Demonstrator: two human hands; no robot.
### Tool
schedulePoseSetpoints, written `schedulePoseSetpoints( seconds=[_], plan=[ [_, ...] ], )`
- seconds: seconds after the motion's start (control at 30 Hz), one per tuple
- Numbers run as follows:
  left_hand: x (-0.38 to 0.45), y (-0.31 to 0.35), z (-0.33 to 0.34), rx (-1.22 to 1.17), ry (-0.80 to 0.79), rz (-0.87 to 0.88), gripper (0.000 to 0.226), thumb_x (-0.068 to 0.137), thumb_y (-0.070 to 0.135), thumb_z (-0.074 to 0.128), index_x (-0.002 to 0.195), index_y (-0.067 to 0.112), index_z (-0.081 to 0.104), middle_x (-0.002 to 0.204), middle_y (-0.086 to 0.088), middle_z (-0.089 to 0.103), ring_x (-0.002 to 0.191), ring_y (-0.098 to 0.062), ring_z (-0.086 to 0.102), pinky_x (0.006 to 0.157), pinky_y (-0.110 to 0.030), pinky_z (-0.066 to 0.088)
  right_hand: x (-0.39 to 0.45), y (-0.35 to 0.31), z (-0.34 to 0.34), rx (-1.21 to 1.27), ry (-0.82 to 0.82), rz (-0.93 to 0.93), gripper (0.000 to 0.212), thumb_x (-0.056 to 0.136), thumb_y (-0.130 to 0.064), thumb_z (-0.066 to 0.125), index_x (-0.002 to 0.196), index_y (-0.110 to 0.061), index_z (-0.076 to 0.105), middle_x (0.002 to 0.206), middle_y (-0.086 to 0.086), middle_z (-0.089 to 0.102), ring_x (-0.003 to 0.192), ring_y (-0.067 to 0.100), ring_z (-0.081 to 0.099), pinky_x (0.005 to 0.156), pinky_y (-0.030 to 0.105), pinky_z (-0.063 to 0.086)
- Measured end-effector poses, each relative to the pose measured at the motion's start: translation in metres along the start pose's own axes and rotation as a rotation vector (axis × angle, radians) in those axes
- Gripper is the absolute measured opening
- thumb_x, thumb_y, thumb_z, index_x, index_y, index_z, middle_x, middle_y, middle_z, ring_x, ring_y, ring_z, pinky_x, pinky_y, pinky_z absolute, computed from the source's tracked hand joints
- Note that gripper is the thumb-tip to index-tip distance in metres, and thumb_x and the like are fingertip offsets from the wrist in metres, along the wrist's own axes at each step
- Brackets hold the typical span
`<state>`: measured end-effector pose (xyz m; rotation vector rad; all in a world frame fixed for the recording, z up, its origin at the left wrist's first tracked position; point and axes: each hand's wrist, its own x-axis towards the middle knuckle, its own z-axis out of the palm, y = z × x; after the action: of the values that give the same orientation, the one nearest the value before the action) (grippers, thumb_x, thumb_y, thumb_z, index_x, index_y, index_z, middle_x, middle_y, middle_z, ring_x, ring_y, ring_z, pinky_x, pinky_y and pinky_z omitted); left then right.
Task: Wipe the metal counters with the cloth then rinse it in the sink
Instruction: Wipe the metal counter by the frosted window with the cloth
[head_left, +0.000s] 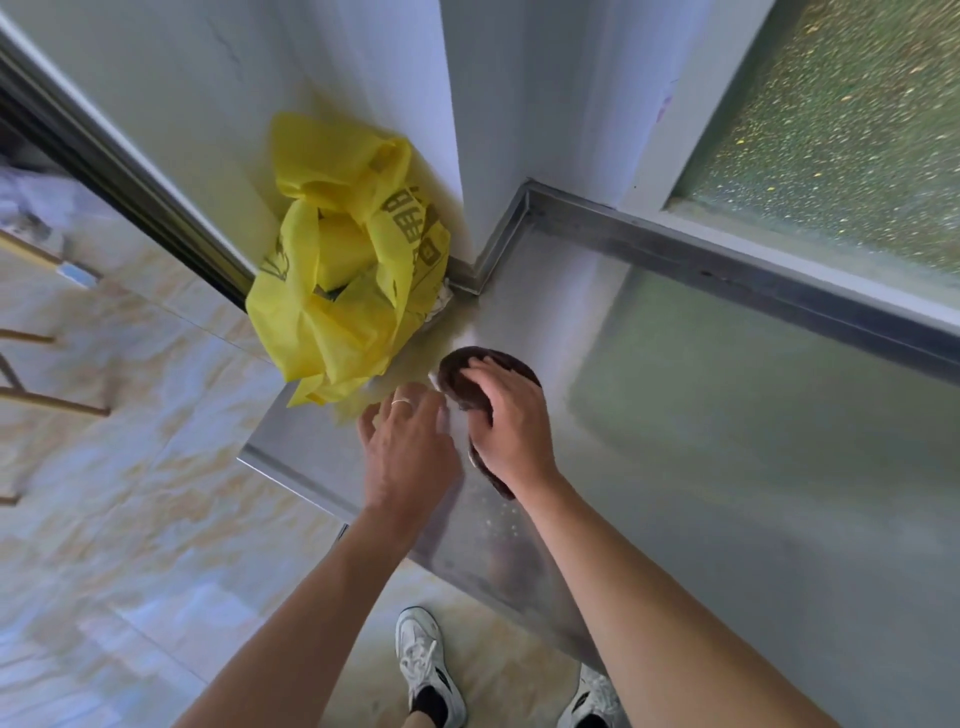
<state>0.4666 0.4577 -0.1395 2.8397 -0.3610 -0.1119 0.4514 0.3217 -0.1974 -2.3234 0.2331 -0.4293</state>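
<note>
Up at eleven o'clock, the crumpled yellow plastic bag (343, 260) bears unreadable brown print. Right hand (506, 415) presses the dark brown cloth (467, 384) onto the brushed steel counter (727, 441); left hand (410, 441) hovers relaxed beside it.

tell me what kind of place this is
Probably a kitchen or food-prep room: a stainless metal counter with a raised back edge runs under a frosted window, the floor is tiled, and the right hand presses a brown cloth on it.
</note>
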Motion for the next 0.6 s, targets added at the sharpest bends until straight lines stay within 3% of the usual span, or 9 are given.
schedulePoseSetpoints(
  seconds=[0.17,0.3,0.43,0.6],
  plan=[
    [0.004,-0.033,0.001,0.100,-0.038,-0.085,0.033,0.076,0.013,0.058,0.109,0.018,0.059,0.117,-0.006,0.058,0.115,-0.030,0.054,0.102,-0.044,0.030,0.001,-0.003,0.005,-0.267,0.050,0.201,0.063,0.081,-0.018,0.056,0.144,-0.010,0.056,0.156,0.013,0.049,0.149,0.027,0.040,0.123,0.043,0.031],
    [0.009,-0.045,0.001,0.137,-0.033,-0.031,0.023,0.078,0.020,0.058,0.102,0.021,0.061,0.106,0.000,0.062,0.106,-0.026,0.060,0.096,-0.041,0.029,0.022,-0.017,0.021,-0.235,-0.055,0.075,0.062,0.083,-0.024,0.047,0.142,-0.011,0.059,0.151,0.011,0.055,0.146,0.028,0.046,0.121,0.045,0.035],
    [0.013,-0.047,-0.004,0.111,0.004,-0.034,0.016,0.081,0.019,0.057,0.097,0.017,0.057,0.090,-0.001,0.062,0.092,-0.028,0.064,0.095,-0.041,0.031,0.018,-0.031,0.033,-0.143,-0.115,-0.050,0.055,0.084,-0.021,0.051,0.135,-0.009,0.065,0.144,0.012,0.062,0.140,0.029,0.054,0.116,0.047,0.040],
    [0.002,-0.041,-0.002,0.018,-0.021,-0.015,0.036,0.072,0.014,0.060,0.107,0.012,0.052,0.097,-0.005,0.062,0.099,-0.031,0.062,0.094,-0.042,0.036,-0.012,-0.037,0.036,-0.076,-0.173,-0.166,0.046,0.091,-0.023,0.057,0.136,-0.014,0.065,0.144,0.004,0.063,0.141,0.020,0.051,0.119,0.041,0.037]
  ],
)
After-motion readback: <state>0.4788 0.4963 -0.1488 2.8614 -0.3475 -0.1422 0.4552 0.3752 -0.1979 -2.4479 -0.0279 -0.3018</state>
